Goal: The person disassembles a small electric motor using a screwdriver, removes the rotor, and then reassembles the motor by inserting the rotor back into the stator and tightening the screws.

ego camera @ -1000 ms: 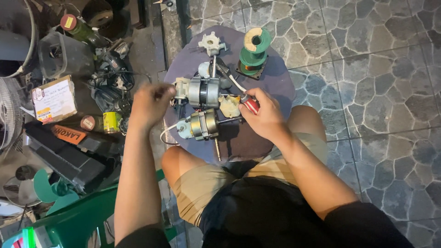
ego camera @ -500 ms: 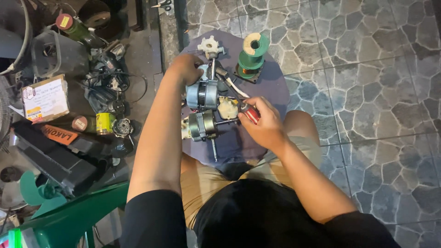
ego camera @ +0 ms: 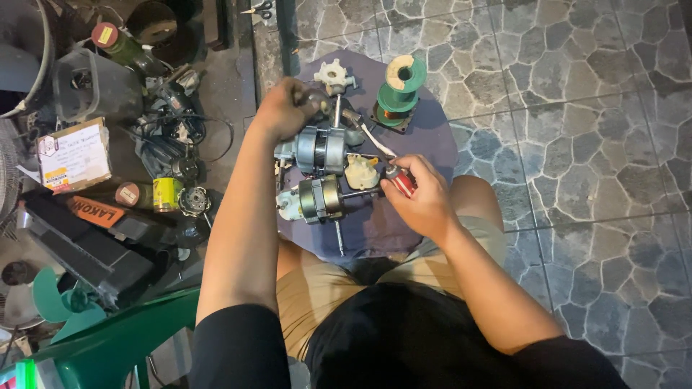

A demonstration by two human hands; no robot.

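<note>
My left hand grips the upper fan motor; my right hand clamps a red-handled screwdriver, pointing up-left toward it.

- Round mat: dull purple.
- Upper motor: grey metal housing, darker band round the middle.
- Lower motor: silver-grey, with a pale cream end cap.
- Small gear housing: cream-white.
- Screwdriver in the right hand: red handle.
- Wire spool: green body, beige top rim, copper-coloured winding.
- Toothed plastic piece: off-white.
- Floor tiles: grey, irregular stone pattern with light joints.
- Shorts: tan.
- Sleeves: black.
- Fan blade: teal green.
- Cardboard box: brown, with a white label.
</note>
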